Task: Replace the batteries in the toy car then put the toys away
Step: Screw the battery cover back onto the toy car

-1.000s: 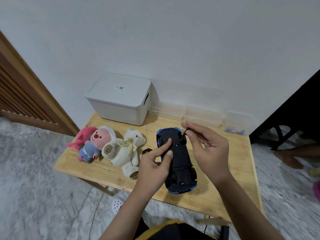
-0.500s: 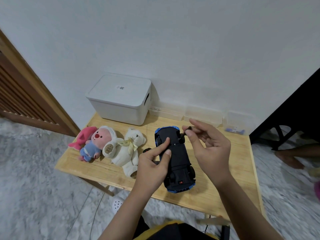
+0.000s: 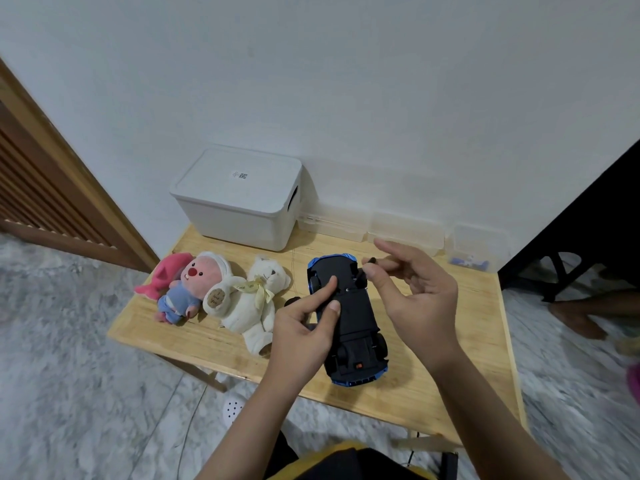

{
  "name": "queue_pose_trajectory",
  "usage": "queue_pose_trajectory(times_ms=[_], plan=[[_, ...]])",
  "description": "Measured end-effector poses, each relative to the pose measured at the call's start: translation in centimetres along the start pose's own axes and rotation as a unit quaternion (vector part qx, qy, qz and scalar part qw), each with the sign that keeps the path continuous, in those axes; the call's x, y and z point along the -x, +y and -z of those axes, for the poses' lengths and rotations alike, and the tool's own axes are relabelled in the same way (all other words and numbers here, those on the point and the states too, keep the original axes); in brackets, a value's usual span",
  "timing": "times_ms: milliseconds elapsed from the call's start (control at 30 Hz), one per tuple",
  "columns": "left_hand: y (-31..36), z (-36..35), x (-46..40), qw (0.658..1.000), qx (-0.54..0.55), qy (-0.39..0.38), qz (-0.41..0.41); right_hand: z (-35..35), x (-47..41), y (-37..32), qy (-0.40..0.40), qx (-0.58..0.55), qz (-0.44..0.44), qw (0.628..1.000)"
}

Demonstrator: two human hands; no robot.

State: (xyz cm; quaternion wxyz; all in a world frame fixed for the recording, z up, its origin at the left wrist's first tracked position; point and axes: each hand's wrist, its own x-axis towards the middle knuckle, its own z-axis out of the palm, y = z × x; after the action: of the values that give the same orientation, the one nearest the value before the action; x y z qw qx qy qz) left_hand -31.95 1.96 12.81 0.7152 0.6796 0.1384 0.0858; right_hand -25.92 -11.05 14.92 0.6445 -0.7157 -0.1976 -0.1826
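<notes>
Bare desk (image 3: 446, 368) at 3 o'clock of car (image 3: 349, 323), open for a hand. At 9 o'clock, bear (image 3: 254, 306) & pink plush (image 3: 188, 289) crowd it. At 12, white box (image 3: 242, 199) & clear boxes (image 3: 405, 230) line the wall.

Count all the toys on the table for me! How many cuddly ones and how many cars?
Cuddly toys: 3, namely the pink fish plush, the pink-faced plush in blue and the white teddy bear.
Toy cars: 1, the blue toy car, lying upside down.
Total: 4 toys.
</notes>
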Motion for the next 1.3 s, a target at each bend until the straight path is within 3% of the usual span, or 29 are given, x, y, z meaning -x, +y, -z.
queue_pose_trajectory(times_ms=[167,433,567,733,867,933,1033,1167,1300], plan=[[-0.1,-0.1,-0.1,1.000,0.006,-0.005,0.006,0.1,-0.1,0.1,-0.020,0.034,0.029,0.999],[-0.5,0.4,-0.3,1.000,0.006,0.002,0.004,0.1,0.0,-0.1,-0.008,0.014,-0.022,1.000],[-0.7,0.4,-0.4,1.000,0.005,0.004,0.001,0.7,-0.5,-0.3,-0.022,0.090,0.002,0.996],[-1.2,0.7,-0.8,1.000,0.012,0.014,-0.009,3.1,-1.0,-0.4,-0.151,0.237,-0.130,0.951],[-1.8,0.6,-1.1,1.000,0.016,-0.001,-0.004,3.5,-0.1,0.5,-0.212,0.313,-0.143,0.915],[-2.3,0.5,-1.3,0.999,0.027,-0.014,0.015,3.3,0.7,1.2,-0.167,0.270,-0.148,0.937],[-3.0,0.3,-1.5,0.997,0.044,-0.037,0.055,2.3,2.2,2.1,-0.096,0.117,-0.199,0.968],[-3.9,-0.2,-1.6,0.994,0.041,-0.062,0.085,1.0,4.9,3.5,-0.124,0.026,-0.207,0.970],[-4.6,-0.4,-1.4,0.992,0.033,-0.094,0.083,0.4,6.2,4.5,-0.098,0.010,-0.204,0.974]])
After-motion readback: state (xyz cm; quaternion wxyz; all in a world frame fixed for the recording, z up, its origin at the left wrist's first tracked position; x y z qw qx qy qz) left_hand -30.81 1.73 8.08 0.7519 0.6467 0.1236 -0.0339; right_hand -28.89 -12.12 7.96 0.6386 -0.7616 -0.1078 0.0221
